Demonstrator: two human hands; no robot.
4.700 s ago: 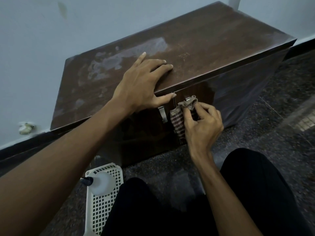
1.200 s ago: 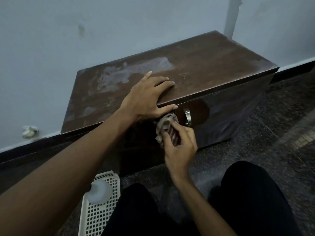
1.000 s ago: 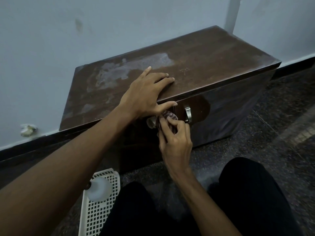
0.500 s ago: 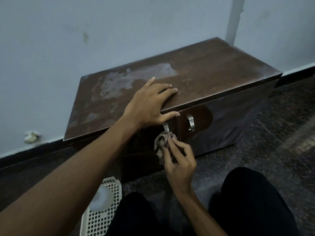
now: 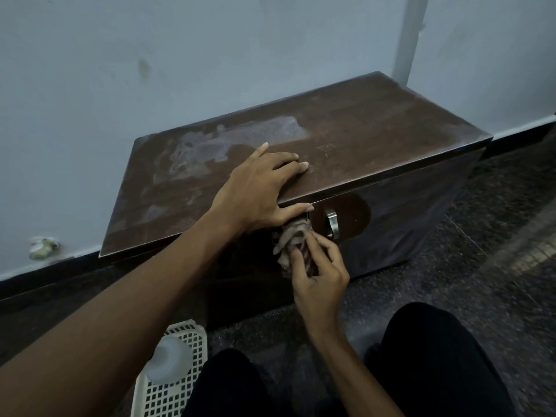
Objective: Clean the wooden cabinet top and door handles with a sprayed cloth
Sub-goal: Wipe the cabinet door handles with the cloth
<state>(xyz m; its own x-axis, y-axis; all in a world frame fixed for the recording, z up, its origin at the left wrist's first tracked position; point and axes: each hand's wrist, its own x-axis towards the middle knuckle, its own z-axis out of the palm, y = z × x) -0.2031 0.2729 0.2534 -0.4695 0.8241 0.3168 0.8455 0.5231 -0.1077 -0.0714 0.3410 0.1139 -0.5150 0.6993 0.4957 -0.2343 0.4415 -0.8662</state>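
Crumpled brown cloth (image 5: 290, 239) shifted left off the silver door handle (image 5: 332, 225), now bare. Right hand (image 5: 319, 281) grip pinches it; left hand (image 5: 258, 188) flat, open. Second handle likely underway.

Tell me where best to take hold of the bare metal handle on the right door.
Take the metal handle at the middle of its upright bar, coming from the front and right. It bows out from the door, so a grip can pinch it from both sides, and the right hand with the cloth crowds its left.
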